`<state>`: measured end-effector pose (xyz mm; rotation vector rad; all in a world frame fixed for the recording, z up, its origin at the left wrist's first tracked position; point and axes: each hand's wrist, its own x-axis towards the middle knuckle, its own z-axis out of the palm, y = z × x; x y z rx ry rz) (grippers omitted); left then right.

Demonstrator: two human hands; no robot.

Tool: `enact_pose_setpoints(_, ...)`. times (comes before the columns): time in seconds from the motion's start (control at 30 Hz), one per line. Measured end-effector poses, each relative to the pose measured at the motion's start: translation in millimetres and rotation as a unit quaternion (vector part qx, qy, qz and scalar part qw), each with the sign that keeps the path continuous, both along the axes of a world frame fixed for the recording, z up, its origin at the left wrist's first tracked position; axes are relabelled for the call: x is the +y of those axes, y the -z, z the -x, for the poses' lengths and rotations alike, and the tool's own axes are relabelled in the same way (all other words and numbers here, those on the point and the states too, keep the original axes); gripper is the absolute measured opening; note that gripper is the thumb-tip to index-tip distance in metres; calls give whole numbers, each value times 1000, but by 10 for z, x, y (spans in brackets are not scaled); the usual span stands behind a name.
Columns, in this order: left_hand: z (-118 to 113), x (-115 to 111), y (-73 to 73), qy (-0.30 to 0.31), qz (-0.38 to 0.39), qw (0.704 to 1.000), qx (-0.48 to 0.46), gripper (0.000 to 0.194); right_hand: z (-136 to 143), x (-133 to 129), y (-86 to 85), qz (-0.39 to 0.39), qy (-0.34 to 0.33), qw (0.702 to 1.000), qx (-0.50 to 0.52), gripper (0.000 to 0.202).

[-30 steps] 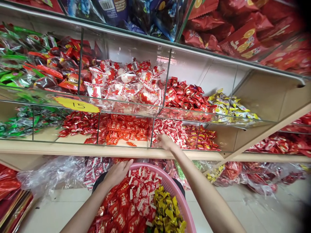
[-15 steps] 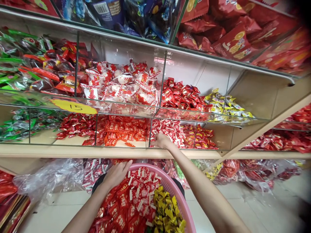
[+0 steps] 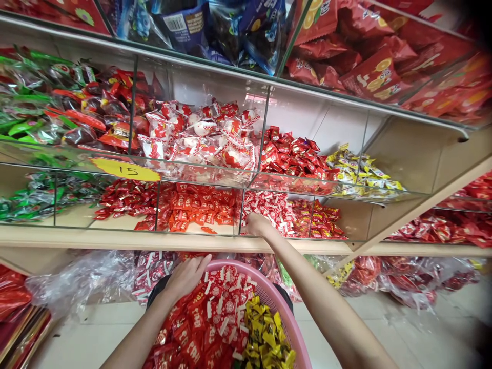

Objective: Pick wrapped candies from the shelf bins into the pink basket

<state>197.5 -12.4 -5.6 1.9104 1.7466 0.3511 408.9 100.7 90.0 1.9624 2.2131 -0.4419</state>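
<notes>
My left hand (image 3: 190,277) lies over the left rim of a pink plastic basket (image 3: 298,328), gripping it with the fingers together. Inside the basket are red-and-white wrapped candies (image 3: 226,302), red candies with pale lettering (image 3: 192,338) and yellow-wrapped candies (image 3: 267,333). My right hand (image 3: 258,225) reaches behind the low clear front of a lower shelf compartment, at the left edge of a pile of small red-and-white candies (image 3: 272,207). Its fingers are curled, and whatever they hold is hidden.
Clear dividers (image 3: 157,205) split the shelves into candy compartments. A wooden ledge (image 3: 115,238) runs along the lower front. Above hang a yellow tag (image 3: 125,169) reading 15 and a glass shelf edge (image 3: 226,177). Plastic bags of candy (image 3: 407,282) sit on the floor below.
The view has shifted slightly, so the shelves appear a little further right. My right hand remains in the red-and-white candy compartment, and my left hand stays on the basket rim.
</notes>
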Motion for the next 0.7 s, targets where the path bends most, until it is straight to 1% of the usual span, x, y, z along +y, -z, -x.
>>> enact_pose_setpoints(0.2, 0, 6, 4, -6, 6, 1000, -1, 62, -13, -3, -30, 15, -1, 1000, -7, 39)
enact_pose_setpoints(0.47, 13, -1, 8, -3, 5, 1000, -8, 61, 17, -4, -62, 31, 0, 999, -13, 29)
enact_pose_setpoints(0.57, 14, -6, 3, -2, 3, 1000, -6, 60, 22, -19, -76, 27, 5, 1000, -13, 30)
enact_pose_setpoints(0.7, 12, -12, -5, 0, 2, 1000, -2, 60, 40, 27, -57, 16, 12, 1000, -8, 39)
